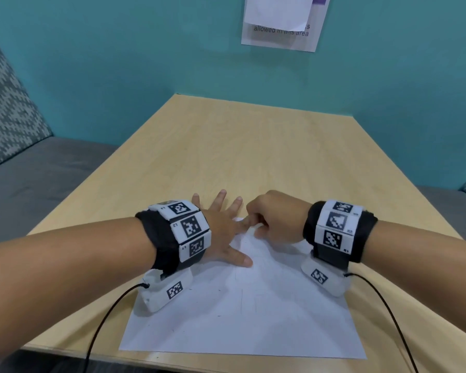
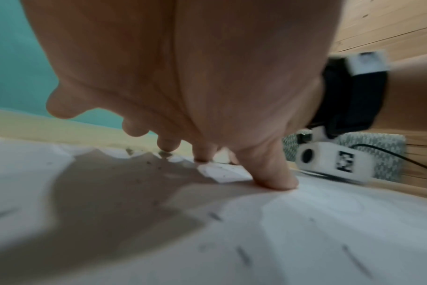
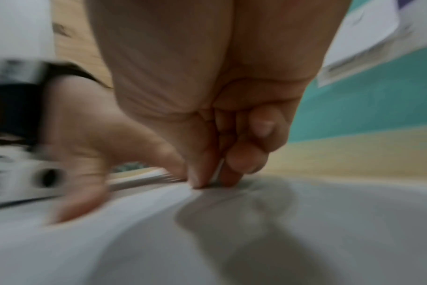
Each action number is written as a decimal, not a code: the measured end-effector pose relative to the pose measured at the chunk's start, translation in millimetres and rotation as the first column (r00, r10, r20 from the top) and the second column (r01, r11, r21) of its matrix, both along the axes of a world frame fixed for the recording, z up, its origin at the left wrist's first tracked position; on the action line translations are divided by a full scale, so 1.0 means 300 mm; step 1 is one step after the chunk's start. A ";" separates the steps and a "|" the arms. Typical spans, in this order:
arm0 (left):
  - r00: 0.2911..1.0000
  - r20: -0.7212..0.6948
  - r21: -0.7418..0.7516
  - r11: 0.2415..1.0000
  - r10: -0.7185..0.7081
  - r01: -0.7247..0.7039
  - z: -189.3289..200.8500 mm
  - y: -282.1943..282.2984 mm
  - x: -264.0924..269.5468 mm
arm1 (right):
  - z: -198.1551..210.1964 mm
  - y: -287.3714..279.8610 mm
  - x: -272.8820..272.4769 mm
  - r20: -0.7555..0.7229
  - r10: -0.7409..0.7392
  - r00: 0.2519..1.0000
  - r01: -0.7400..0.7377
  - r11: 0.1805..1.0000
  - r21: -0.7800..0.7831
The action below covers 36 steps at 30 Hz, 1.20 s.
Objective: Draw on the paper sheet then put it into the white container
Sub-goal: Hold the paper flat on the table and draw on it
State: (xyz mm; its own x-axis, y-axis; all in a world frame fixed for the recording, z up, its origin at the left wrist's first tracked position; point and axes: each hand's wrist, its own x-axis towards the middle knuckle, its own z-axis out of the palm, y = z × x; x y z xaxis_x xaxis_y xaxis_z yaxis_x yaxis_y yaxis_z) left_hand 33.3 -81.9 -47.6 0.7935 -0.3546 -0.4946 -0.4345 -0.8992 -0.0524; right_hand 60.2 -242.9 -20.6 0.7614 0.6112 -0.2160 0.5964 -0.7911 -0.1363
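Note:
The white paper sheet (image 1: 242, 313) lies on the wooden table (image 1: 253, 146) near its front edge, with faint pencil marks on it. My left hand (image 1: 223, 222) rests flat with fingers spread, pressing the sheet's far left part; the thumb (image 2: 276, 181) presses down on the paper (image 2: 280, 241). My right hand (image 1: 267, 222) is curled at the far edge, where thumb and forefinger pinch the slightly raised paper edge (image 3: 216, 175). No pen and no white container are in view.
The table runs back to a teal wall with a printed notice (image 1: 283, 22) on it. A grey bench seat (image 1: 38, 179) with a patterned cushion flanks the left side. Black cables (image 1: 102, 327) trail from both wrist cameras over the front edge.

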 end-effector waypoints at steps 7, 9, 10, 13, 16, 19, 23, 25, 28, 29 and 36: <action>1.000 0.011 0.014 1.000 0.008 -0.009 0.000 -0.001 -0.002 | -0.007 0.012 -0.049 -0.064 0.073 0.995 -0.074 0.997 -0.007; 1.000 0.015 0.009 1.000 0.009 -0.009 -0.001 0.001 -0.002 | 0.009 -0.005 -0.003 -0.007 -0.007 1.000 0.007 1.000 -0.005; 1.000 0.017 0.007 1.000 0.011 -0.011 -0.002 0.000 -0.002 | 0.018 -0.017 0.018 0.014 -0.044 0.999 0.044 0.999 0.006; 1.000 0.017 0.006 1.000 0.012 -0.012 0.000 0.001 -0.004 | 0.010 -0.013 0.000 0.014 -0.004 1.000 0.004 1.000 0.010; 1.000 0.001 0.004 1.000 0.015 -0.015 0.006 0.001 -0.002 | -0.004 0.000 -0.043 -0.064 0.070 0.996 -0.070 0.998 0.005; 1.000 0.011 0.011 1.000 0.019 -0.019 0.008 -0.003 -0.006 | 0.019 -0.027 0.024 0.002 -0.038 0.999 0.038 0.999 0.020; 1.000 0.002 0.023 1.000 0.019 -0.019 0.011 -0.002 -0.010 | -0.004 -0.017 -0.020 -0.021 0.030 0.999 -0.030 0.999 0.022; 1.000 -0.004 0.023 1.000 0.019 -0.019 0.014 -0.001 -0.004 | -0.003 -0.013 -0.032 -0.052 0.057 0.997 -0.056 0.998 0.017; 1.000 0.005 0.016 0.999 0.028 -0.028 0.014 -0.008 -0.007 | 0.019 -0.040 0.025 0.009 -0.048 0.999 0.048 0.998 0.042; 1.000 0.010 0.015 0.999 0.028 -0.028 0.010 -0.009 -0.007 | 0.016 -0.046 0.029 0.020 -0.055 0.998 0.054 0.997 0.048; 0.999 0.031 0.033 0.999 0.026 -0.027 -0.003 -0.003 0.006 | 0.012 -0.042 -0.001 -0.009 -0.021 1.000 0.021 0.999 0.037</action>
State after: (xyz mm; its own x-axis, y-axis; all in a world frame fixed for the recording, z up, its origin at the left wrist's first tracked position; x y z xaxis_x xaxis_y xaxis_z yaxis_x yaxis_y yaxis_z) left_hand 35.1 -83.0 -48.3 0.8172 -0.3174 -0.4811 -0.4087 -0.9077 -0.0953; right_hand 60.0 -255.5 -17.0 0.7723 0.6027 -0.2005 0.5782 -0.7978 -0.1709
